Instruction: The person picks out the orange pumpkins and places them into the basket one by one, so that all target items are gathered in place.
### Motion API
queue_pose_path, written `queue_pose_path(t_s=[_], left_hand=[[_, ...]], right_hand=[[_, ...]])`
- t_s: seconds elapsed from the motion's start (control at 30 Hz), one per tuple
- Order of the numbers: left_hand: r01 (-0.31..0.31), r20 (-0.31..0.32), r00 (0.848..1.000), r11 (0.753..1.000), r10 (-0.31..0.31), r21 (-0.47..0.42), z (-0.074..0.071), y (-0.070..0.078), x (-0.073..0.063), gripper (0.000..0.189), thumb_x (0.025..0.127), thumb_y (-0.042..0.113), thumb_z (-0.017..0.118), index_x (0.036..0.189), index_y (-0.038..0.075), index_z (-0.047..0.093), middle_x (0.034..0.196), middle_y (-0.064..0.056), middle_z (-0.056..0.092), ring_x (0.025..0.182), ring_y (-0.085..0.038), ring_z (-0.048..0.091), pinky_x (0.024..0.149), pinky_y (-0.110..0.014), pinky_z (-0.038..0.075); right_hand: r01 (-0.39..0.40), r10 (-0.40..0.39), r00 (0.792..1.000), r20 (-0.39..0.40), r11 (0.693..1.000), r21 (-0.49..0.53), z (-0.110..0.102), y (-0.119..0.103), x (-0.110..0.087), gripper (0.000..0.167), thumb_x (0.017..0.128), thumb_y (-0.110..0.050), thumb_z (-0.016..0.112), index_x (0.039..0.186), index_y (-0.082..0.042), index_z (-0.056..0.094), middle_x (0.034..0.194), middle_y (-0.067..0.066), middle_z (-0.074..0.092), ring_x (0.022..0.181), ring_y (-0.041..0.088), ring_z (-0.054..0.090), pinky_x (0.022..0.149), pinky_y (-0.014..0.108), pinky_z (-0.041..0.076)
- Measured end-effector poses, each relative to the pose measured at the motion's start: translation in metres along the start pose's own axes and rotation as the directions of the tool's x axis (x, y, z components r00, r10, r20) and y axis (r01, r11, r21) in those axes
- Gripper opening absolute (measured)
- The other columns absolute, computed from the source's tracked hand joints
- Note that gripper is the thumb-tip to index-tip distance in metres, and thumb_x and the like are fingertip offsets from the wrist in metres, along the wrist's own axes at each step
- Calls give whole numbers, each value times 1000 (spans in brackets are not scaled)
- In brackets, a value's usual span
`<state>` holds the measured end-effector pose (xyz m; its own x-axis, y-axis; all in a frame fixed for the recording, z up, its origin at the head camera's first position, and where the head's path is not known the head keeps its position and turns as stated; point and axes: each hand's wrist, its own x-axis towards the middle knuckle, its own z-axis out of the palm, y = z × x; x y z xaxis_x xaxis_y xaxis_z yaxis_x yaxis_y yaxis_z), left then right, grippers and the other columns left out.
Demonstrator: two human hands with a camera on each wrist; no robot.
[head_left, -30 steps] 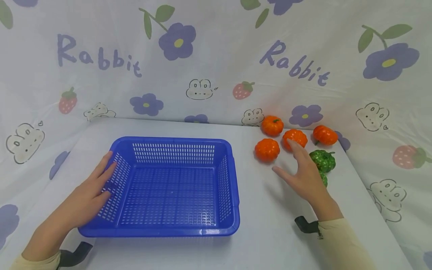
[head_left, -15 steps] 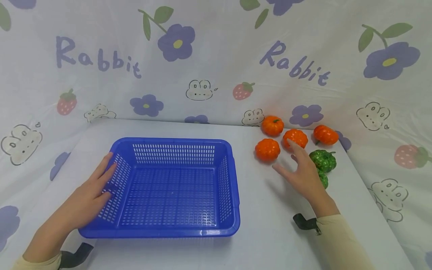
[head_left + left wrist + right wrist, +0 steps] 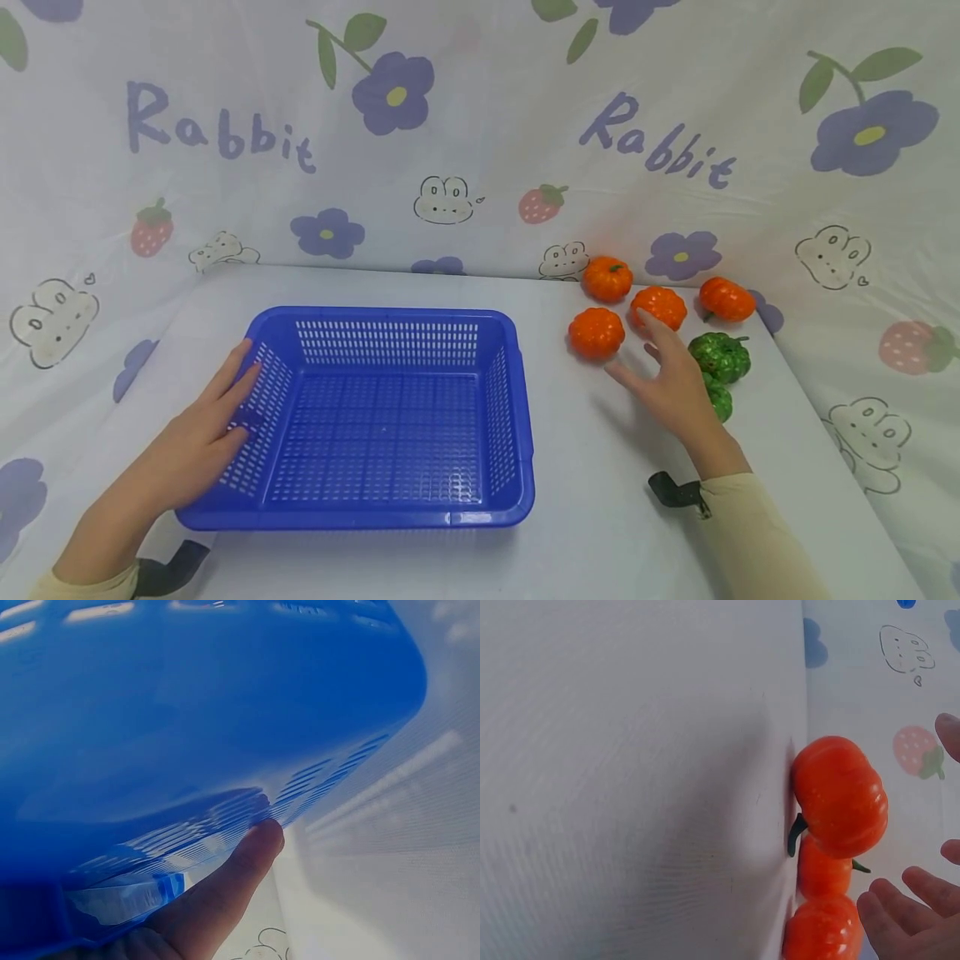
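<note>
A blue plastic basket (image 3: pixel 375 520) with slotted walls stands on the white table, its inside bare. My left hand (image 3: pixel 176 454) rests across its left rim with straight, spread fingers; in the left wrist view a finger (image 3: pixel 255 847) lies close against the slotted wall. To the right, my right hand (image 3: pixel 671 387) hovers with thumb and fingers apart and nothing between them. Just beyond its thumb sits a small orange pumpkin (image 3: pixel 596 335), and its fingertips overlap another orange pumpkin (image 3: pixel 660 305). Pumpkins also show beside the fingers in the right wrist view, the nearest pumpkin (image 3: pixel 841 799) with a dark green stem.
Another orange pumpkin (image 3: pixel 607 280) sits at the table's back edge, and one more orange pumpkin (image 3: pixel 727 298) at the back right. A glittery green pumpkin (image 3: pixel 720 358) and a second green one (image 3: pixel 718 398), partly hidden, lie beside the right hand. A printed cloth (image 3: pixel 465 108) hangs behind.
The right hand's thumb and fingers have drawn slightly closer together near the orange pumpkins. The left hand and the basket stay in place.
</note>
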<state>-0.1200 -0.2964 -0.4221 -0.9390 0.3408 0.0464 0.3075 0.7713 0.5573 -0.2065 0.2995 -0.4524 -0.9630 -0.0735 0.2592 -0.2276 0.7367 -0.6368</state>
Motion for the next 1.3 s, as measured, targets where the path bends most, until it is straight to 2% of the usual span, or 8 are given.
queue_pose_path(t_s=[0.37,0.57,1.3], left_hand=[[-10,-12,1000,1000,10,4,0,0,-2,72,104,-4,53,169,-8,21,182,-14,-8,160,-53,15,117,-77,29],[12,2,1000,1000,-12,11,0,1,-1,73,104,-3,53,170,-6,20,182,-12,-9,160,-53,16,116,-77,30],[9,6,1000,1000,-9,13,-2,2,0,74,104,-2,53,170,-6,19,182,-12,-9,160,-52,15,117,-77,30]], right_hand=[[-40,38,999,27,998,54,3,4,7,92,96,-32,85,169,-9,35,167,16,44,150,40,45,118,62,43],[-63,60,997,39,995,79,6,10,11,91,97,-35,84,170,-12,34,167,16,45,151,39,45,118,61,44],[-120,111,990,85,988,100,10,15,20,93,99,-40,81,172,-12,31,170,18,40,153,40,43,119,61,42]])
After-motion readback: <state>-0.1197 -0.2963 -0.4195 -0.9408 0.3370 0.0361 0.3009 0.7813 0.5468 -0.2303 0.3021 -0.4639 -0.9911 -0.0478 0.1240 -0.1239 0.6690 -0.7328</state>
